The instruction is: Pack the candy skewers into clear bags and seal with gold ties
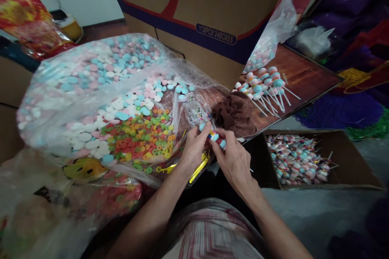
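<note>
Between my two hands, low in the middle of the head view, lies a candy skewer with blue, white and coloured pieces. My left hand pinches its left end with thumb and fingers. My right hand is closed around its right end, and the fingers partly hide the candy. Just beyond them are small printed transparent wrappers and a crumpled brown cloth. Under my left wrist is a bunch of gold twist ties. To the left, ring-shaped gummies lie beside pastel candy discs.
A large plastic bag of pastel discs spreads over the left. Finished candy skewers lie at the table's right edge. Below stands an open carton of wrapped skewers. A big cardboard box blocks the back.
</note>
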`<state>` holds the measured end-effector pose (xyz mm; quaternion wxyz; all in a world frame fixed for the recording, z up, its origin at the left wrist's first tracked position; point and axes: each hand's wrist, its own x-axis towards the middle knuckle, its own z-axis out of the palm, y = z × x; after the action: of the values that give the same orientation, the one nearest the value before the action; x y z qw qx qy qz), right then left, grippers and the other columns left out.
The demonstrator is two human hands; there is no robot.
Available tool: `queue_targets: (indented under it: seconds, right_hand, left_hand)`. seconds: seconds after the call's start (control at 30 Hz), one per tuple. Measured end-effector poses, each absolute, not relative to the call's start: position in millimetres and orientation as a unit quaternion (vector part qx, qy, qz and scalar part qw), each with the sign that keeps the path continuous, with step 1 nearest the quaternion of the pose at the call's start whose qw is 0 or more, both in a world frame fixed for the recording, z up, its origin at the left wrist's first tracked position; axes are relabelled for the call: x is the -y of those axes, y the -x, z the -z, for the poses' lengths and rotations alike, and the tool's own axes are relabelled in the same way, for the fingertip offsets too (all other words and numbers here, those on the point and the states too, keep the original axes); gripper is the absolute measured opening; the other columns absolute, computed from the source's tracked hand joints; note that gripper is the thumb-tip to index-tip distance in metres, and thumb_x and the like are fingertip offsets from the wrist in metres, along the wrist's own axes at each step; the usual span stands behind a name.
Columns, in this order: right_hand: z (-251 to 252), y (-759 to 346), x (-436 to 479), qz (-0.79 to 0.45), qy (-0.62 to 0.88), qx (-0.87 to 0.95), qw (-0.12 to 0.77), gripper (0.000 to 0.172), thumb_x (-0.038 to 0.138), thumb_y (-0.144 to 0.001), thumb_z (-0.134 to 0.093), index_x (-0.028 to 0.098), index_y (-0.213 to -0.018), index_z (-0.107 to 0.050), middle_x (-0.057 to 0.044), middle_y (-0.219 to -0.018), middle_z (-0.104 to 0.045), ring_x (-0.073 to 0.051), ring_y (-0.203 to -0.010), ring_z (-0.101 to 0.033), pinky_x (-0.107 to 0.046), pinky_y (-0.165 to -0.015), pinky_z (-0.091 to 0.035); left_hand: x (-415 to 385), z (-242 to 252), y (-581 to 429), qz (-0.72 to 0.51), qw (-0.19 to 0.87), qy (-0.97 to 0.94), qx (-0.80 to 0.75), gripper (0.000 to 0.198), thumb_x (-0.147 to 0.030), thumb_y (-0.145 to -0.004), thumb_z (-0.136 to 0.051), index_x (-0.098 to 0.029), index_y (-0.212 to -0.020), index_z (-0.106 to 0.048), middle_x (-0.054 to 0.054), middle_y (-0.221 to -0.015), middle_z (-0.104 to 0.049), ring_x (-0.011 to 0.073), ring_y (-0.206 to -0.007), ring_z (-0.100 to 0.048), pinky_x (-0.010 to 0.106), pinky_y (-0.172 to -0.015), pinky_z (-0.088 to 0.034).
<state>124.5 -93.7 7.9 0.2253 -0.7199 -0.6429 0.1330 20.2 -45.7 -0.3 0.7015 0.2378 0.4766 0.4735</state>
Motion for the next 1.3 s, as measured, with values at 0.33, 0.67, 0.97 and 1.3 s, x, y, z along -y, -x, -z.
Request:
queue_targets:
  seconds: [0.33,0.67,0.97,1.3]
  right_hand:
    - [-10.2,-129.7,92.4,-0.13,0.698,0.667,0.227,0.016,0.03,-0.095,-0.048,0.018,-0.1,-0.057,-0.006,-0.081,-0.07,-0.019,-0.066,-0.066,-0.025,-0.058,-0.039]
    - [-3.2,-123.6,92.8,-0.137,0.688,0.663,0.26,0.024,0.033,-0.096,-0.046,0.016,-0.107,-0.059,-0.014,-0.102,-0.07,-0.023,-0.083,-0.068,-0.03,-0.066,-0.048]
    - [-10.6,-147.9,91.8,-0.242,0.633,0.652,0.339,0.021,0.034,-0.092,-0.052,0.018,-0.097,-0.066,-0.005,-0.081,-0.069,-0.017,-0.071,-0.063,-0.027,-0.064,-0.046]
    - [-6.9,-149.6,89.5,-0.178,0.632,0.669,0.349,0.023,0.032,-0.095,-0.05,0.018,-0.097,-0.067,-0.007,-0.085,-0.069,-0.018,-0.074,-0.062,-0.029,-0.07,-0.048]
  left_hand:
    - [47.4,1.9,-17.6,-0.454,0.723,-0.262,-0.45,0.049,-0.057,-0.066,-0.076,-0.014,-0.084,-0.064,0.006,-0.077,-0.07,0.0151,-0.065,-0.065,0.025,-0.063,-0.052]
    - [47.0,2.2,-17.9,-0.475,0.735,-0.236,-0.422,0.043,-0.05,-0.066,-0.079,-0.015,-0.084,-0.065,0.002,-0.077,-0.068,0.0122,-0.064,-0.062,0.023,-0.059,-0.048]
    - [42.3,4.0,-11.1,-0.488,0.736,-0.222,-0.413,0.044,-0.053,-0.065,-0.079,-0.015,-0.081,-0.063,0.003,-0.075,-0.067,0.0138,-0.069,-0.065,0.027,-0.069,-0.052]
    - [44.3,6.9,-15.1,-0.493,0.708,-0.246,-0.443,0.043,-0.051,-0.067,-0.078,-0.015,-0.084,-0.064,0.006,-0.081,-0.071,0.0147,-0.072,-0.067,0.026,-0.068,-0.052]
